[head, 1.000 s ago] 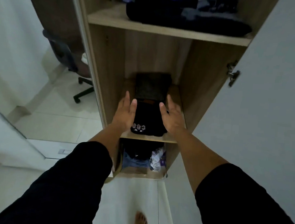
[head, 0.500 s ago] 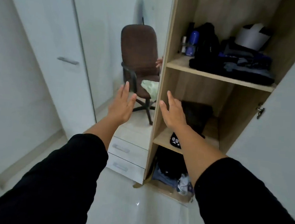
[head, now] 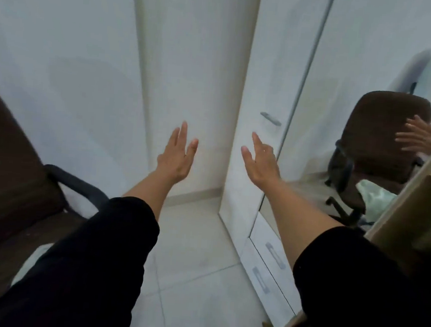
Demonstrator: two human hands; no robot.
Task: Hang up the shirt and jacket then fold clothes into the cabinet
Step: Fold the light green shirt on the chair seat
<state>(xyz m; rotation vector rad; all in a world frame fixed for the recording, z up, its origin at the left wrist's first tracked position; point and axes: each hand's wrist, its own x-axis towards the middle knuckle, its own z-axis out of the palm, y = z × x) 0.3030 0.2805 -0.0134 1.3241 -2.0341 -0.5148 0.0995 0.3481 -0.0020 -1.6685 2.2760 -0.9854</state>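
In front of the white wardrobe (head: 190, 71) now, we've swung well to the left — a second ago we were square on the open cabinet with both hands framing the folded black clothes on its middle shelf, and half a second ago that shelf was still in sight beside our right forearm. Those folded clothes are gone from view; only a sliver of the cabinet (head: 418, 194), its pale wood edge and one shelf end, clings to the right border.

Our left hand (head: 176, 157) is stretched out ahead, fingers straight and together, holding nothing. Our right hand (head: 261, 161) matches it just alongside, fingers extended and a little spread, also empty — neither touches the wardrobe as far as we can tell. Both have kept this flat, reaching pose through the turn.

A mirror panel (head: 343, 96) has come into the middle right, showing the reflection of a brown office chair and of a hand. The real brown chair (head: 10, 173) now fills the lower left, cut off by the frame, its dark armrest (head: 78, 183) running under our left sleeve (head: 86, 256). Two white drawers (head: 268, 270) sit below the mirror, partly covered by our right sleeve (head: 366, 291). Something pale green shows in the reflection by the chair seat; we can't make out what it is. No shirt or jacket shows anywhere.
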